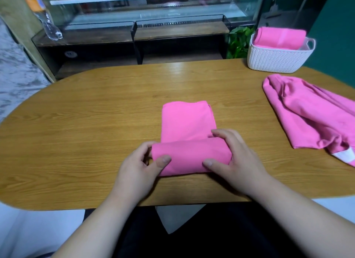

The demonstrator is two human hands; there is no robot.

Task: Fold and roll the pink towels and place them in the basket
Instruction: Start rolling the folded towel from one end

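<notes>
A folded pink towel (187,121) lies at the middle of the wooden table (96,113), its near end wound into a roll (190,154). My left hand (140,167) grips the roll's left end, thumb on top. My right hand (234,158) holds the right end, fingers over the roll and thumb at its front. A white woven basket (276,60) stands at the far right of the table with a rolled pink towel (280,37) inside. A loose, crumpled pink towel (311,112) lies on the right side of the table.
Behind the table stands a glass display case (153,12) with a dark lower shelf. A green plant (240,41) sits left of the basket. A plastic bottle (44,14) leans at the back left. The table's near edge runs just under my wrists.
</notes>
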